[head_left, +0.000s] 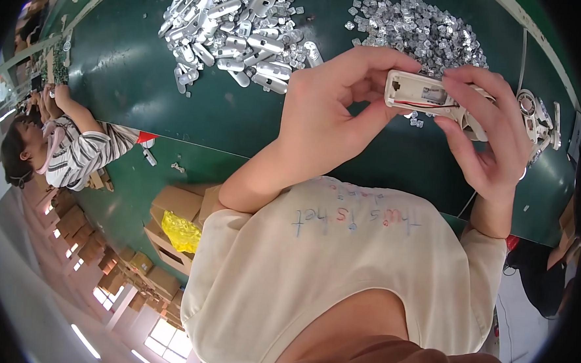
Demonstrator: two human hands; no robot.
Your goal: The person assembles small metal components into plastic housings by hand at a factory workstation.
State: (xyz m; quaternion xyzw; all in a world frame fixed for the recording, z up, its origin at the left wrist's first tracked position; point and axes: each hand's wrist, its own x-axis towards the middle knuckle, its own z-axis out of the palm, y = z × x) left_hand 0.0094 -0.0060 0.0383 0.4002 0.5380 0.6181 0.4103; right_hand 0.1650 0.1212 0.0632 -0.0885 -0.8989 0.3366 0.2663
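Note:
Between both hands is a white elongated plastic housing (405,92), its hollow side facing up. Inside it lie a red wire and a small silvery part, and its right part runs under my right fingers. My left hand (330,108) pinches the left end between thumb and fingers. On the other end, my right hand (493,130) is closed, with fingers over the top and the thumb below. Just beyond the housing spreads a heap of small clear or silvery pieces (430,31). Similar white housings with round ends (537,119) lie beside my right hand.
A pile of silvery oblong covers (245,38) lies on the green tabletop (125,74), left of the small pieces. Another person (75,144) works at the far left. Cardboard boxes (177,205) with a yellow plastic bag (181,231) stand near my left elbow.

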